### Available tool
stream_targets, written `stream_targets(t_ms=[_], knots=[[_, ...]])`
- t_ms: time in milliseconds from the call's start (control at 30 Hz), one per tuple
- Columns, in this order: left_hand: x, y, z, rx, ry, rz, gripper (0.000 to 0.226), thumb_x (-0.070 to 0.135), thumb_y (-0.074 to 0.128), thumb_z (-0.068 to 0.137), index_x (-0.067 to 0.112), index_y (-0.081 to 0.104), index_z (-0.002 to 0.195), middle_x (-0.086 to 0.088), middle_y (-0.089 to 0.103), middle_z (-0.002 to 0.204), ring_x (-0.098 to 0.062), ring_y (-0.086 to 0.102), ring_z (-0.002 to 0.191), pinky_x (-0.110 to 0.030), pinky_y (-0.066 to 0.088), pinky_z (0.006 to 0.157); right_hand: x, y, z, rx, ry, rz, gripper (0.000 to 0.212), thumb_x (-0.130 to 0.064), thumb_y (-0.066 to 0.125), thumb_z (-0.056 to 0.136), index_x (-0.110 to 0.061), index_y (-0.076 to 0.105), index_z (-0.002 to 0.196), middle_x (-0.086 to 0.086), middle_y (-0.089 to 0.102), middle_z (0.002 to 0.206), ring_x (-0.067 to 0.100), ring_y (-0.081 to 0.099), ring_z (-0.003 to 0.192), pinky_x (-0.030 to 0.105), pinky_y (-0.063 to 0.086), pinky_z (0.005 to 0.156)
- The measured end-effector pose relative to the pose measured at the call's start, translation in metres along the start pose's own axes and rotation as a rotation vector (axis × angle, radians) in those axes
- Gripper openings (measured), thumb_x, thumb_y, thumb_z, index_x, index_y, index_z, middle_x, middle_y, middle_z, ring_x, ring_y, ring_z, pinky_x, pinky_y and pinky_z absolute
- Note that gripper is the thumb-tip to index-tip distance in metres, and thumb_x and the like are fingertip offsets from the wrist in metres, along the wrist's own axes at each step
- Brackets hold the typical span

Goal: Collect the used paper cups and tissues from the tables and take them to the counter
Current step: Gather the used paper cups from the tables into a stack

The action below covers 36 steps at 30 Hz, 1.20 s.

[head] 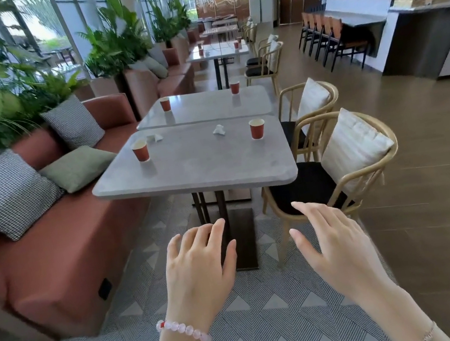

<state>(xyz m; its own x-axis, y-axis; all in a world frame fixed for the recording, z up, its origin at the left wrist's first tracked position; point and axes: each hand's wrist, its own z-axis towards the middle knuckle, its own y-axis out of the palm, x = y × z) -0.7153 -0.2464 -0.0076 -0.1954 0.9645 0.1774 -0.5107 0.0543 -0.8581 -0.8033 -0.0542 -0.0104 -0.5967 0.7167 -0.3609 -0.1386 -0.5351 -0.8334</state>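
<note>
A grey table [194, 175] stands just ahead. On it are a red paper cup at the left [140, 151], another at the right [257, 128], a crumpled tissue near the left cup [155, 137] and a second tissue near the middle [219, 130]. The table behind it [207, 110] carries two more red cups [165, 104] [235, 87]. Further tables hold small cups too. My left hand [202, 267] and my right hand [332, 241] hover open, palms down, in front of the near table's edge, holding nothing.
A terracotta bench sofa [53, 260] with cushions runs along the left, backed by plants. Wooden chairs with white cushions [346, 167] line the tables' right side. The counter [429, 23] stands at the far right across a wooden floor aisle.
</note>
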Motion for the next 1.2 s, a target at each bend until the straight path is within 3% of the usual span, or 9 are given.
stream_targets(t_ms=[200, 400, 533, 1067, 1200], knots=[[-0.024, 0.06, 0.086, -0.044, 0.03, -0.003, 0.044, 0.041, 0.037, 0.089, 0.016, 0.063, 0.114, 0.004, 0.069, 0.101, -0.019, 0.064, 0.096, -0.043, 0.048, 0.089, 0.032, 0.044, 0.083, -0.009, 0.04, -0.031, 0.044, -0.037, 0.054, 0.089, -0.018, 0.054, 0.129, -0.003, 0.062, 0.122, 0.019, 0.058, 0.114, 0.034, 0.044, 0.09], [-0.058, 0.113, 0.193, -0.052, 0.059, -0.026, 0.034, 0.032, 0.064, 0.084, 0.014, 0.064, 0.113, 0.003, 0.07, 0.098, -0.021, 0.065, 0.093, -0.041, 0.048, 0.088, 0.049, 0.086, 0.185, -0.028, 0.089, -0.058, 0.042, -0.034, 0.059, 0.088, -0.016, 0.057, 0.125, -0.003, 0.065, 0.116, 0.019, 0.061, 0.108, 0.033, 0.046, 0.086], [-0.076, 0.144, 0.257, -0.079, 0.091, -0.034, 0.035, 0.033, 0.065, 0.082, 0.015, 0.064, 0.113, 0.003, 0.07, 0.099, -0.021, 0.065, 0.093, -0.042, 0.05, 0.087, 0.06, 0.113, 0.248, -0.017, 0.113, -0.063, 0.041, -0.032, 0.066, 0.085, -0.016, 0.059, 0.122, -0.002, 0.066, 0.113, 0.02, 0.063, 0.106, 0.037, 0.049, 0.083], [-0.087, 0.259, 0.412, -0.159, 0.104, -0.066, 0.036, 0.036, 0.057, 0.085, 0.015, 0.065, 0.113, 0.0, 0.071, 0.1, -0.021, 0.066, 0.092, -0.043, 0.052, 0.085, 0.142, 0.187, 0.414, -0.118, 0.171, -0.019, 0.045, -0.039, 0.054, 0.091, -0.019, 0.053, 0.131, -0.004, 0.06, 0.125, 0.016, 0.056, 0.116, 0.032, 0.044, 0.093], [-0.079, 0.291, 0.45, -0.199, 0.081, -0.057, 0.035, 0.033, 0.063, 0.084, 0.014, 0.065, 0.113, -0.001, 0.07, 0.101, -0.022, 0.066, 0.093, -0.044, 0.052, 0.084, 0.172, 0.206, 0.45, -0.143, 0.158, -0.007, 0.046, -0.042, 0.051, 0.091, -0.021, 0.051, 0.132, -0.006, 0.059, 0.126, 0.015, 0.055, 0.118, 0.033, 0.044, 0.095]])
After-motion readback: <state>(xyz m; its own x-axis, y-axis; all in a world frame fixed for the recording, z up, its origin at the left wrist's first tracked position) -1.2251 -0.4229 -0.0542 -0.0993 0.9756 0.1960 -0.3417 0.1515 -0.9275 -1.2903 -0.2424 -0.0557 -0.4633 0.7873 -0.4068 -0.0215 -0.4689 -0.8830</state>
